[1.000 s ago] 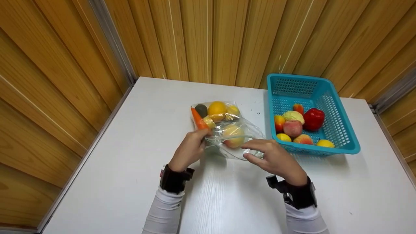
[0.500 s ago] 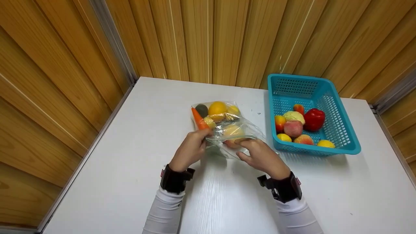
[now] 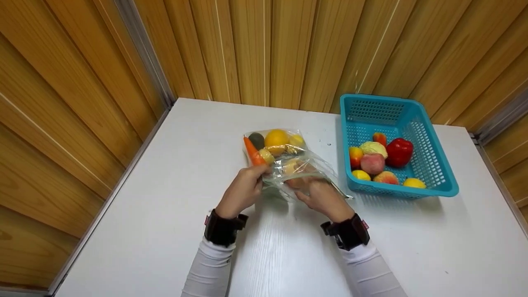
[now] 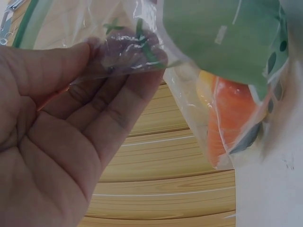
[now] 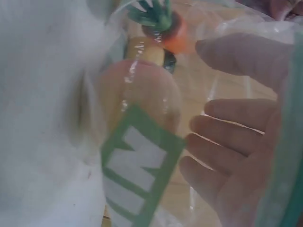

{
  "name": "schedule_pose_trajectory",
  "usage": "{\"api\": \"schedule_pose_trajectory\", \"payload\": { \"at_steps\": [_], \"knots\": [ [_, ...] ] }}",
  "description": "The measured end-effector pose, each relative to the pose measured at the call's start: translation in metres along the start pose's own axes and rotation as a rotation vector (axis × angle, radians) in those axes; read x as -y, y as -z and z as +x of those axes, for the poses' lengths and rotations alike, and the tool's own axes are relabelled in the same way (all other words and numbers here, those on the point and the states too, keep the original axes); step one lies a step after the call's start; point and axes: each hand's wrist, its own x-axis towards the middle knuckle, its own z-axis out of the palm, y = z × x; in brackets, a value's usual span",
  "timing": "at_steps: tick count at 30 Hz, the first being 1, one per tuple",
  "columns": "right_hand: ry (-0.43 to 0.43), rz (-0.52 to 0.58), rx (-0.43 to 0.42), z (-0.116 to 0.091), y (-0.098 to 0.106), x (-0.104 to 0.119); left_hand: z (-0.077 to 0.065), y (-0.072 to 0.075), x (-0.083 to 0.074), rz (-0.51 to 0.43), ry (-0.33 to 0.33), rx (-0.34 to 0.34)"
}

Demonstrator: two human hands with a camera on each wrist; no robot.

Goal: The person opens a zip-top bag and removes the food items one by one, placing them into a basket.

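Note:
A clear zip bag (image 3: 319, 161) with several pieces of produce in it lies on the table. Through its film I see a carrot (image 3: 252, 151), a dark green round fruit (image 3: 257, 141), an orange (image 3: 276, 138) and a yellow fruit (image 3: 296, 140). My left hand (image 3: 241, 189) pinches the left side of the bag's mouth between thumb and fingers. Past the zip strip, my right hand (image 3: 326, 199) reaches inside the bag. In the right wrist view its fingers (image 5: 227, 130) are loosely extended, close beside a peach (image 5: 142, 90) that carries no grip.
To the right stands a blue plastic basket (image 3: 443, 165). It holds a red bell pepper (image 3: 399, 152), a pink peach (image 3: 372, 163), lemons (image 3: 413, 182) and other produce. Wood-panelled walls (image 3: 284, 53) border the white table (image 3: 173, 173) at the back and left.
My right hand has moved left, from the right side of the bag's mouth into the bag beside the peach. My left hand has kept its hold on the bag.

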Motion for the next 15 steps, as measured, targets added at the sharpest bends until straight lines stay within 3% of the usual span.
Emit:
{"api": "schedule_pose_trajectory", "payload": {
  "at_steps": [5, 11, 15],
  "knots": [
    [0.076, -0.035, 0.006, 0.005, -0.009, -0.008, 0.000, 0.000, 0.000, 0.003, -0.003, 0.003],
    [0.160, -0.200, -0.033, 0.007, -0.016, -0.016, 0.000, 0.000, 0.000, 0.006, -0.004, 0.000],
    [0.119, -0.166, -0.032, 0.008, -0.019, -0.017, 0.000, -0.001, 0.000, 0.012, -0.004, -0.001]
  ]
}}
